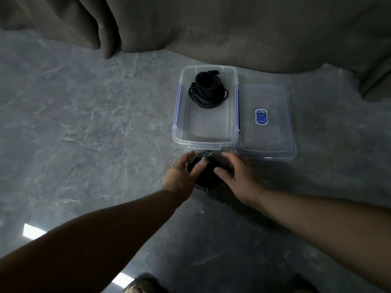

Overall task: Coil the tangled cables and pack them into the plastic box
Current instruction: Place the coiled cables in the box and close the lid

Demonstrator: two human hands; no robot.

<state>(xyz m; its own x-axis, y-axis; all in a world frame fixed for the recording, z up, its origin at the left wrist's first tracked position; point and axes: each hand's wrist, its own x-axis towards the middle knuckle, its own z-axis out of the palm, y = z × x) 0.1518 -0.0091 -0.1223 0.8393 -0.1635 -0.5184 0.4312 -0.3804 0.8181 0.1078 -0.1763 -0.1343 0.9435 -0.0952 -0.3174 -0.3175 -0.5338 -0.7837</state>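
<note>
Both hands, left [182,174] and right [237,176], have fingers curled gripping a coiled black cable [204,174] on the grey marble floor [84,123], just beside the clear plastic box [179,115] holding another black coil [208,89].

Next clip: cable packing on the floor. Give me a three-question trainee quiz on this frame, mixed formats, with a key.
1. True or false: the clear lid is clipped onto the plastic box.
2. Where is the coiled black cable?
A. far end of the box
B. on the lid
C. on the curtain
3. Fill in: the left hand and right hand hold the second cable coil just in front of the ____.

Key: 1 false, the lid lies beside the box, to its right; 2 A; 3 box.
</note>
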